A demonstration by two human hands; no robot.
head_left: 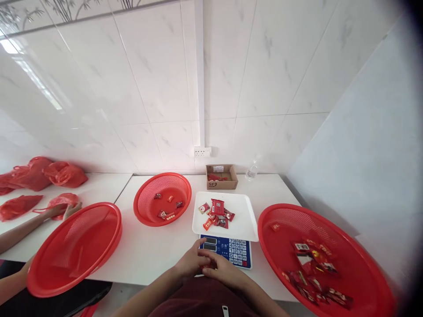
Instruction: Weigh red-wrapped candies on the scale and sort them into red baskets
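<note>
My left hand point(189, 263) and my right hand point(225, 269) meet at the front edge of the scale, with their fingers curled together. A bit of something red shows between them, mostly hidden by the fingers. Just beyond is the scale's blue keypad panel point(224, 252). On the scale's white tray point(243, 220) lie several wrapped snacks point(218, 207), mostly red, in a loose pile.
Wrapped snacks lie in the right red basket point(360, 259) and back-left red basket point(142, 198). Behind the scale stand a cardboard box point(228, 182) and clear bottle point(251, 171). At left, a co-worker's hands point(68, 211) touch a red bag beside another red basket point(76, 251).
</note>
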